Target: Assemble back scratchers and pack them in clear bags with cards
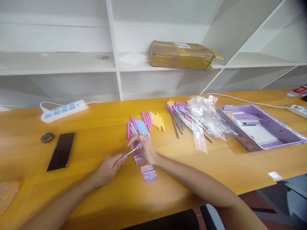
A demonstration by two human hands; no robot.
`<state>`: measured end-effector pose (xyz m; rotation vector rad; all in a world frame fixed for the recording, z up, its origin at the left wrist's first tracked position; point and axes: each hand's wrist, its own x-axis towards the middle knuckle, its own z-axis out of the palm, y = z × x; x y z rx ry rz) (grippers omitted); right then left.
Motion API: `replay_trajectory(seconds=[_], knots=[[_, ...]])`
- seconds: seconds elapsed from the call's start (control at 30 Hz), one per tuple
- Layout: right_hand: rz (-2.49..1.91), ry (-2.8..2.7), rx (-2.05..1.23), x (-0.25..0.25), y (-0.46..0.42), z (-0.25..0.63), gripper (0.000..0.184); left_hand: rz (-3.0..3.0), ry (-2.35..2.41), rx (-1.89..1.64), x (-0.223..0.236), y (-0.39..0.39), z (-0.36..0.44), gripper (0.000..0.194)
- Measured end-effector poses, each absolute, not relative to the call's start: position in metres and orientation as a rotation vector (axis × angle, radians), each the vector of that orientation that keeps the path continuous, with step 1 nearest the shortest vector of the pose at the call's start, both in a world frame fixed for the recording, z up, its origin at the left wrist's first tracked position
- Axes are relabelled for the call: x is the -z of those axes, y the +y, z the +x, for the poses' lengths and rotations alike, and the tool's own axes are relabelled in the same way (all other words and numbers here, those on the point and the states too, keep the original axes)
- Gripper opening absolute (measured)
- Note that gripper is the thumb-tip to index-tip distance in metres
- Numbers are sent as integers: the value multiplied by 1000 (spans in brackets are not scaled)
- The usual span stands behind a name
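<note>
Near the middle of the desk (100, 137), I hold a back scratcher (130, 152) slantwise, its metal rod bare between my 2 hands. My left hand (107, 169) is closed around the purple handle, at the end nearer the front edge, with thumb and fingers wrapped on it. My right hand (145, 148) is at the opposite end, fingers bent about a purple part; they hide most of it, so I cannot tell how firmly they pinch. Toward the front edge from there lie small printed cards (150, 176), 2 of them overlapping. Beyond my right hand, toward the back edge, loose handles (142, 127) in pink, blue, purple and yellow lie in rough rows. To their right, near the back edge, is a pile of scratchers (188, 118) with metal rods, and clear plastic bags (213, 118) lie partly over it. An open purple box (273, 120) sits toward the right end. On the left part, a phone (61, 151) lies near a small dark case (47, 137), with a white power strip (64, 111) by the back edge.
</note>
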<state>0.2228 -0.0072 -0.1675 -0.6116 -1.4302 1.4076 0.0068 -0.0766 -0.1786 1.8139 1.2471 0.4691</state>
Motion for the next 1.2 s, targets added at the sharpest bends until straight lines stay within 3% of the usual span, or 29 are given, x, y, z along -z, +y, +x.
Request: replay_trajectory(seconds=[0.5,1.0,1.2], knots=[[-583,-1493,-1421,196,-10,233,71,1783,1217,-343,167,-72,8,49],[-506,-1452,-1252,181,-10,237,67,1800,1213,-257,172,-70,5,52],[-614,-1407,-1187,162,18,294,68,1828,1227,-257,168,-66,8,52]])
